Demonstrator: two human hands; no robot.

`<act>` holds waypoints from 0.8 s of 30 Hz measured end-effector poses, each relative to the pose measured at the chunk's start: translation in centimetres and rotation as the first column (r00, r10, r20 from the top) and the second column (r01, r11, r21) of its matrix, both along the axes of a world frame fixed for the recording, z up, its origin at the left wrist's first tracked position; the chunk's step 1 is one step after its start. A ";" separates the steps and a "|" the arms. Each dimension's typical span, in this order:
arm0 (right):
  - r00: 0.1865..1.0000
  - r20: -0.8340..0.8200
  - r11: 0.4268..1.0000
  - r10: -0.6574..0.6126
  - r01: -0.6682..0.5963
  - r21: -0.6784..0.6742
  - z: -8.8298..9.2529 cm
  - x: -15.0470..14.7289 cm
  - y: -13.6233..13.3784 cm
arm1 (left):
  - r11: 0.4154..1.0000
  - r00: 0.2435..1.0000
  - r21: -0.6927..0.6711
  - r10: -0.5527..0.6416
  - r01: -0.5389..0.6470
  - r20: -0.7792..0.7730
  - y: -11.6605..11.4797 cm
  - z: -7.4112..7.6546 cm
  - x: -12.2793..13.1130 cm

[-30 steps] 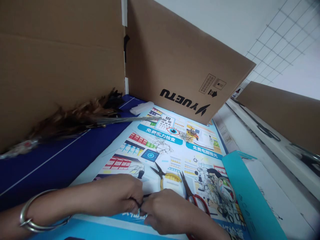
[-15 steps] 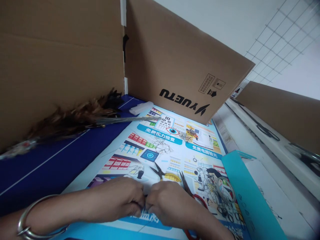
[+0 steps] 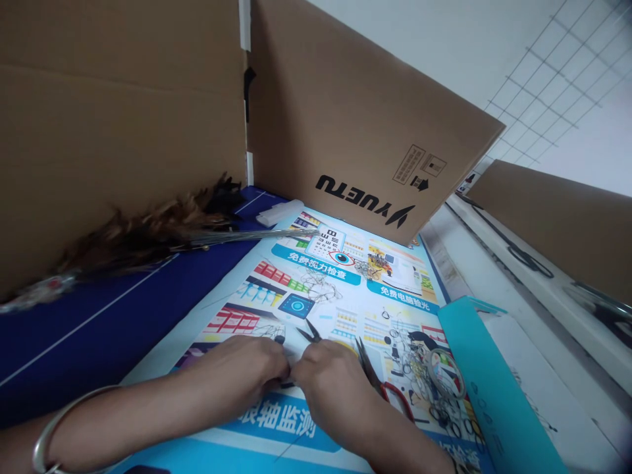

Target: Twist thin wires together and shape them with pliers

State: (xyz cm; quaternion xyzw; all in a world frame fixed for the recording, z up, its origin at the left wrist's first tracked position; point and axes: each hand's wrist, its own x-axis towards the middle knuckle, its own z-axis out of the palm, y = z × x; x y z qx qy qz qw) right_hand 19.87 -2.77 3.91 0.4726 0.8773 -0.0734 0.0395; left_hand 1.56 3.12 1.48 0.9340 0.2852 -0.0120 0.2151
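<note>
My left hand [image 3: 247,372] and my right hand [image 3: 330,385] meet low in the middle of the view, fingertips pinched together over a printed poster [image 3: 316,276]. A small dark piece shows between the fingertips; I cannot make out what it is. A silver bangle [image 3: 47,438] sits on my left wrist. Just beyond my right hand lie pliers [image 3: 311,331], only their dark jaws showing. Red-handled scissors [image 3: 382,388] lie right beside that hand.
Thin wire tangles [image 3: 318,286] and a heap of small metal rings [image 3: 429,382] lie on the poster. A feather duster [image 3: 148,234] rests on the blue table at left. Cardboard walls [image 3: 355,125] stand behind. A teal box [image 3: 488,388] lies at right.
Both hands have slid forward across the poster, staying pinched together. My right hand now covers the pliers' yellow handles, and more of the poster's blue banner shows below the hands.
</note>
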 end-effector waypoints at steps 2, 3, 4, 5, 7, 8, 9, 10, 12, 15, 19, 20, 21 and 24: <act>1.000 0.010 1.000 -0.022 0.022 0.013 -0.3 -0.2 0.0 | 0.994 0.999 0.106 -0.010 0.014 -0.034 -0.3 0.0 0.2; 0.999 0.012 0.999 -0.033 0.033 0.020 -0.5 -0.3 0.0 | 0.987 0.999 0.159 -0.019 0.025 -0.043 -0.4 0.0 0.4; 0.999 0.016 0.999 -0.045 0.045 0.025 -0.7 -0.3 0.0 | 0.977 0.998 0.210 -0.030 0.039 -0.048 -0.5 -0.1 0.5; 0.998 0.019 0.998 -0.056 0.056 0.027 -0.8 -0.4 0.0 | 0.965 0.998 0.258 -0.041 0.052 -0.049 -0.7 -0.1 0.6; 0.997 0.027 0.997 -0.074 0.073 0.020 -0.9 -0.5 0.0 | 0.943 0.997 0.326 -0.064 0.070 -0.029 -0.8 -0.3 0.7; 0.997 0.027 0.997 -0.079 0.078 0.015 -1.0 -0.5 0.1 | 0.936 0.997 0.345 -0.073 0.072 -0.009 -0.8 -0.5 0.7; 0.996 0.025 0.996 -0.085 0.085 0.014 -1.1 -0.5 0.1 | 0.933 0.997 0.355 -0.078 0.069 0.013 -0.9 -0.6 0.8; 0.996 0.019 0.996 -0.090 0.089 0.017 -1.1 -0.4 0.1 | 0.932 0.996 0.357 -0.082 0.065 0.031 -0.9 -0.7 0.8; 0.996 0.001 0.995 -0.093 0.093 0.026 -1.3 -0.3 0.0 | 0.933 0.996 0.355 -0.082 0.065 0.033 -0.8 -0.8 0.7; 0.995 -0.025 0.994 -0.100 0.101 0.049 -1.6 -0.2 0.0 | 0.933 0.997 0.352 -0.070 0.074 -0.022 -0.8 -0.9 0.7; 0.992 -0.013 0.990 -0.128 0.129 0.056 -1.3 -0.2 0.1 | 0.934 0.997 0.350 -0.070 0.073 -0.022 -0.8 -0.9 0.8; 0.990 -0.014 0.989 -0.138 0.138 0.061 -1.2 -0.2 0.2 | 0.933 0.998 0.354 -0.069 0.067 -0.006 -0.8 -1.0 0.8; 0.989 -0.022 0.986 -0.149 0.151 0.069 -1.1 -0.2 0.2 | 0.931 0.998 0.360 -0.065 0.055 0.016 -0.7 -1.0 0.7; 0.977 -0.080 0.975 -0.199 0.206 0.087 -1.1 0.0 0.5 | 0.930 0.994 0.367 -0.033 -0.007 0.101 -0.3 -1.5 0.6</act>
